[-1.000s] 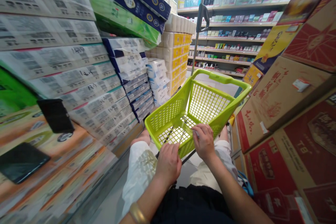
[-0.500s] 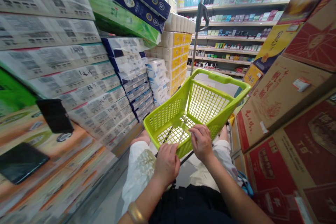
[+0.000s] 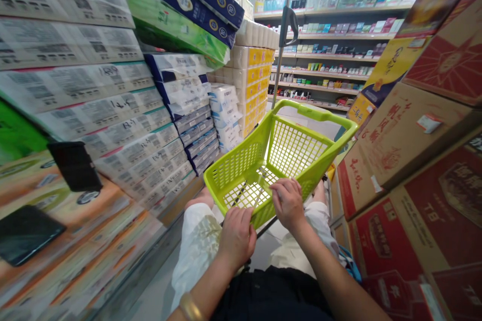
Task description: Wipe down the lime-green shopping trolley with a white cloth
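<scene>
Okay, basket (image 3: 306, 171): just ahead of the fingers, its near end right at them.
Long axis: runs away from the fingers, forward and a bit right.
Left hand (image 3: 236, 233): closest to that near end, fingers bent over the edge; can't tell if they hold anything.
Right hand (image 3: 288, 204): fingertips bunched narrow by the right side, maybe pinching something thin, can't tell.
Vs half a second ago: whole view's a hair left, hand-to-basket layout basically unchanged.
</scene>
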The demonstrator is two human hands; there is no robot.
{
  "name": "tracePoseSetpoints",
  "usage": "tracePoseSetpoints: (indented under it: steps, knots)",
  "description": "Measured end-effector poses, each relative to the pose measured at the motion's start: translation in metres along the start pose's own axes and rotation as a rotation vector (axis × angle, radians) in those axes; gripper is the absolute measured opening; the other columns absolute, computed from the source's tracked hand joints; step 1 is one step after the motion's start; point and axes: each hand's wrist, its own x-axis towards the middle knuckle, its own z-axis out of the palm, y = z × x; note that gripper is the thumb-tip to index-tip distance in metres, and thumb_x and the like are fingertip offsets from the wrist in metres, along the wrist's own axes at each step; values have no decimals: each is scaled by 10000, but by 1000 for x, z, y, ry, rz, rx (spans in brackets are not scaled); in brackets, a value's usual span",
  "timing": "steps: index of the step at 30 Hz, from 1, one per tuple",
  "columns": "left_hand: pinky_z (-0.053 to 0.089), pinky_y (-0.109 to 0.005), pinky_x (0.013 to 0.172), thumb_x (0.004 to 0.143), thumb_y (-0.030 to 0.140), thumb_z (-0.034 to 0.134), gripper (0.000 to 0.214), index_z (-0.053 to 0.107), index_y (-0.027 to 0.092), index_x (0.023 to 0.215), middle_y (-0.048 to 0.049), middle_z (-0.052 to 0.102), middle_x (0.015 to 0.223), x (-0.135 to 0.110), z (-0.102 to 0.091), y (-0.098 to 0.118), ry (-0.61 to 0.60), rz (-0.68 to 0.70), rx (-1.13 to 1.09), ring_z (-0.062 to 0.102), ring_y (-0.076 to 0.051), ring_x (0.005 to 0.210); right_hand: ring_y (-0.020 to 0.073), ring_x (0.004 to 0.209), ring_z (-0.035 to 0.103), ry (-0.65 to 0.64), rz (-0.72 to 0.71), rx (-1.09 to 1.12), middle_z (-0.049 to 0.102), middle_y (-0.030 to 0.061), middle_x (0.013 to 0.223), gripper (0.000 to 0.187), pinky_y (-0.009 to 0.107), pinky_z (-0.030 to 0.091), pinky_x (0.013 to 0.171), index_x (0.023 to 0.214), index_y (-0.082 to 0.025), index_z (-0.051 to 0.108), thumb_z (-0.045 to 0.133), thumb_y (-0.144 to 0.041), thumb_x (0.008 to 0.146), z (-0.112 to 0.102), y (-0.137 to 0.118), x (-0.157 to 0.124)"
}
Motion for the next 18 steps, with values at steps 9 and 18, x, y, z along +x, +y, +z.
tracePoseSetpoints:
  steps: [9, 18]
  knots:
    - [498, -429, 800, 715, 80, 485, 370, 510, 154, 1077, -84, 624, 857, -1, 1, -2, 42, 27, 18, 554, -241, 800, 212, 1008, 552, -53, -70, 91, 618, 36, 904, 168, 446, 349, 1062, 938, -227, 640, 518, -143, 860, 10, -29, -15]
    - [491, -435, 835, 728, 88, 488, 351, 518, 163, 1069, -76, 624, 863, -3, 1, 0, 44, 4, 20, 561, -240, 818, 226, 1003, 545, 13, 18, 13, 615, 54, 919, 151, 458, 353, 1048, 907, -219, 647, 510, -164, 876, 2, -10, -5]
